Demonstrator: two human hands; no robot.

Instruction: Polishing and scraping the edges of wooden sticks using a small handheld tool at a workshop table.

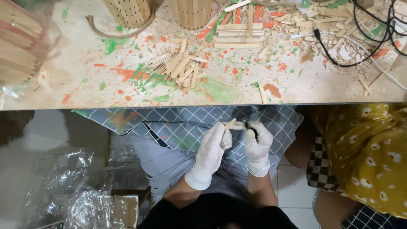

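Note:
Both my hands wear white gloves and meet over my lap, below the table edge. My left hand [213, 148] pinches a short pale wooden stick [230, 123] at its tip. My right hand [257, 142] is closed around a small dark tool [251, 127] that touches the stick. Under the hands lies a grey checked apron [186, 127] with paint stains.
A paint-splattered wooden table [85, 85] carries a pile of short wooden sticks [182, 68], wood shavings [322, 25], black cables [373, 29] and stick-built cylinders [127, 12]. A plastic bag of sticks [19, 46] sits left. Another person in yellow floral cloth [369, 157] sits right. Crumpled plastic [68, 191] lies below.

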